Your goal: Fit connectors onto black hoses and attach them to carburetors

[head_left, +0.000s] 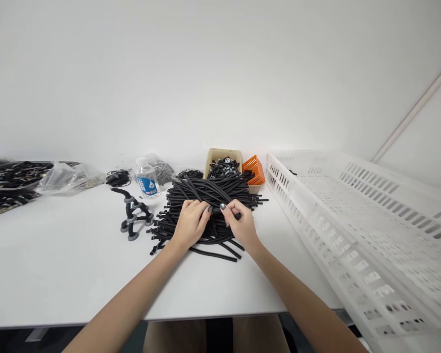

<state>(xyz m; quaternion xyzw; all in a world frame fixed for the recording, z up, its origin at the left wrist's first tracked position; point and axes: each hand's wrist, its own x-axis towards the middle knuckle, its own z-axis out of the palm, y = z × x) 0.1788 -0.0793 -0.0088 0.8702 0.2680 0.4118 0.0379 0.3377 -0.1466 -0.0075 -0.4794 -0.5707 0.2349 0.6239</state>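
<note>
Fingers of the right hand (244, 226) pinch a black piece (237, 215); the left hand (189, 223) is curled closed beside it, though whether it grips the piece too, I cannot tell. A slackened pinch could lose the piece among the look-alike black tubes (215, 236), and a dragging wrist might snag and scatter them. They lie beneath and beyond both hands, with an orange basket (258, 170) past the right hand.

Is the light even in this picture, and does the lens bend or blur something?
Head view: soft, fairly even light, faint shadows on the table; the crate looks stretched and soft toward the right edge; the tubes partly merge into a dark mass.
</note>
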